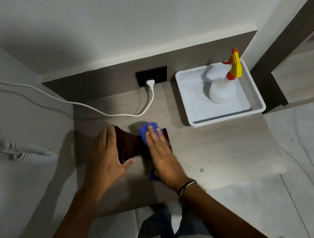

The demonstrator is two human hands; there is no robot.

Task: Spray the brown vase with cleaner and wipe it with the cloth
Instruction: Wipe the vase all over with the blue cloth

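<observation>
The brown vase [129, 145] lies on its side on the grey desk [216, 151]. My left hand [106, 157] grips its wide left end. My right hand [161, 154] lies flat over the vase's right part and presses the blue cloth [146, 130] onto it. Most of the cloth is hidden under that hand; a bit shows at the fingertips and another near the wrist. The white spray bottle [223, 90], with a yellow and orange head, stands in the white tray [190, 102] at the back right, away from both hands.
A white plug sits in the black wall socket [151, 76], and its cable [111, 114] runs left across the desk behind the vase. A coiled white cord [31, 154] hangs at the left. Drops of liquid dot the desk right of my hands. Tiled floor lies beyond the desk's right edge.
</observation>
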